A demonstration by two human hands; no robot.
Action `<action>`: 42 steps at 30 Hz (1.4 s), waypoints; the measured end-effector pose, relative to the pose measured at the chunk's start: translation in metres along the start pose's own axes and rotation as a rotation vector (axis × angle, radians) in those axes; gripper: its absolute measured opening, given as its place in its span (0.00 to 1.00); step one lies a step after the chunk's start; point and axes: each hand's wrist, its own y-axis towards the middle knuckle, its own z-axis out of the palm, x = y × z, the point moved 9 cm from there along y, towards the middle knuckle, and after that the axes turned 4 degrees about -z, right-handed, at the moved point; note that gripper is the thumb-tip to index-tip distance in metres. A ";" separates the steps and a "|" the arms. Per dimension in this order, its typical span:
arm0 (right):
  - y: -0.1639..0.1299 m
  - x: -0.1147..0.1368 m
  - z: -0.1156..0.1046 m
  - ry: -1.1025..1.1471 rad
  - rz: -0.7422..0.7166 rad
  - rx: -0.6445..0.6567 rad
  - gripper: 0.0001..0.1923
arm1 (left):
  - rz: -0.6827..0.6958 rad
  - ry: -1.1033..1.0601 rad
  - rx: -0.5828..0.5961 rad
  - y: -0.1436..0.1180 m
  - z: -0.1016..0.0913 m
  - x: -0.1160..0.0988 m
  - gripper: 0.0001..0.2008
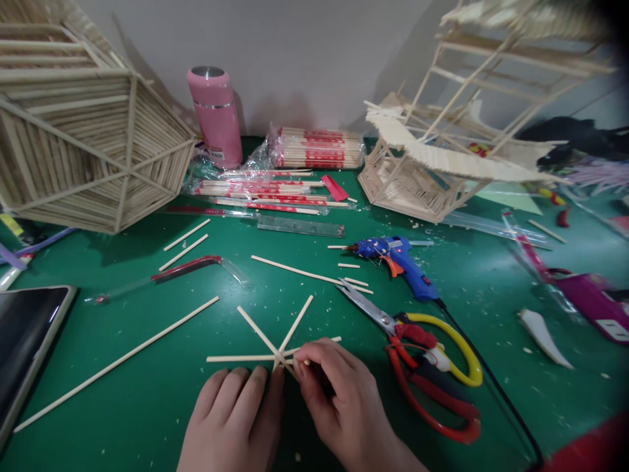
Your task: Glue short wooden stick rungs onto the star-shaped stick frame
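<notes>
Star of thin, pale wooden sticks (278,354) lies on the green table (122,419), toward its near edge; hub sits just ahead of my hands, one arm running toward the table's left edge; my right hand (344,400), nearer the hub, pinches one of its sticks; my left hand (230,406) has fingers together over the near side, grip hidden, cannot tell.

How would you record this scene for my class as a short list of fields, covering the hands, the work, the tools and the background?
surface: green table
work: star of crossed sticks
left hand: rests at the star's near side
right hand: pinches near the star's centre; which stick is hidden
tools: scissors with red and yellow handles; blue glue gun beyond them
background: pink bottle; wrapped stick bundle; stick structures at both sides
</notes>
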 end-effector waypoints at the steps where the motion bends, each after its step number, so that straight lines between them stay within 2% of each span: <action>1: 0.000 0.000 0.000 -0.002 0.001 0.003 0.06 | 0.004 0.002 0.011 0.000 0.001 0.000 0.14; 6: 0.000 0.000 0.001 -0.013 0.003 0.009 0.06 | 0.027 0.010 0.049 0.000 0.004 -0.002 0.14; 23: 0.001 -0.001 0.000 -0.011 0.013 0.007 0.06 | 0.023 0.003 -0.011 0.000 -0.001 -0.002 0.12; 30: 0.000 -0.002 -0.008 0.051 0.035 -0.043 0.07 | 0.013 -0.002 -0.046 0.001 -0.004 -0.003 0.10; 42: 0.001 0.003 -0.002 0.043 -0.026 0.009 0.07 | -0.014 -0.080 -0.087 -0.003 -0.004 -0.001 0.08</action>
